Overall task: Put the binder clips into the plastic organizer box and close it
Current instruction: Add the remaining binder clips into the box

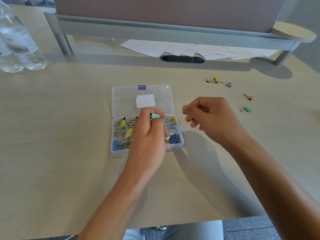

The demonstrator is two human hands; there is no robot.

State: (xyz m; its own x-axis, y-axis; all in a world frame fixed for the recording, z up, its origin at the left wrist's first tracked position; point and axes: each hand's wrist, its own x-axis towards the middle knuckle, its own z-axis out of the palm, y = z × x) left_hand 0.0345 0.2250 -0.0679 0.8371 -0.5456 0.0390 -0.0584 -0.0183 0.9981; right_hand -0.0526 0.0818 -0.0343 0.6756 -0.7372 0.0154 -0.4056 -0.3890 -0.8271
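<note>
Two water bottles [20, 49] stand at the worktop's [69, 110] far left corner. At mid-worktop the plastic organizer box [147, 135] lies open, clips in its compartments. The left hand [149, 132] pinches a teal binder clip [155, 116] above it. The right hand [211, 118] hovers just beside, fingers loosely curled, holding nothing. Five loose binder clips [216, 80] lie toward the right edge.

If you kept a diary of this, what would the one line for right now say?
left hand: holds teal clip over organizer box | right hand: holds nothing | lid: open | loose clips: five on table
</note>
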